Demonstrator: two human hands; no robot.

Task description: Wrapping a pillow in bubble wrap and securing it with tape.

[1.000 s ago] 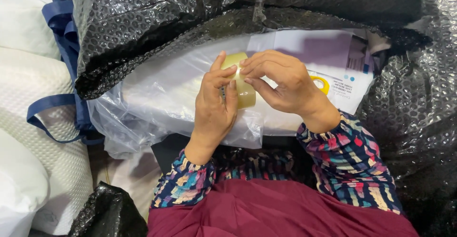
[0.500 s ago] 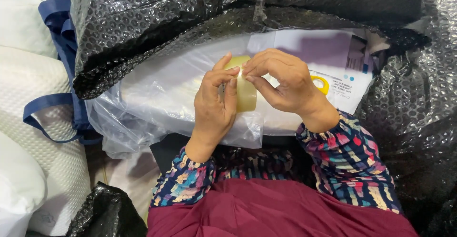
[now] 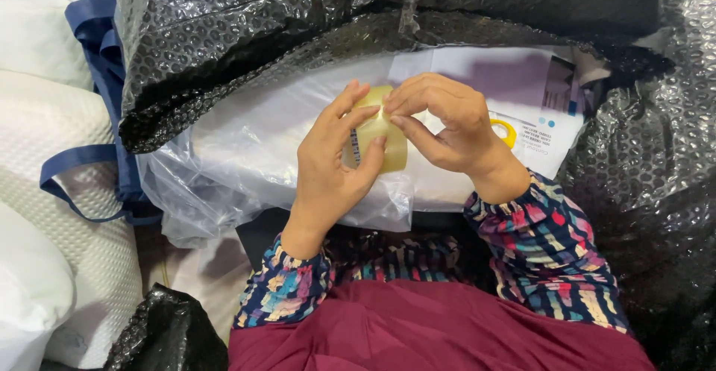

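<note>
the left hand point(image 3: 328, 170) has its grip wrapped around a roll of clear packing tape point(image 3: 382, 136), held upright above a white item in a clear plastic bag point(image 3: 246, 147), while the right hand point(image 3: 447, 121) pinches narrowly at the roll's top edge with thumb and forefinger. no strip of tape shows pulled free, so finding the tape's end looks like the step in hand. the black bubble wrap point(image 3: 298, 35) lies open around the bag, unsealed as far as can be seen.
</note>
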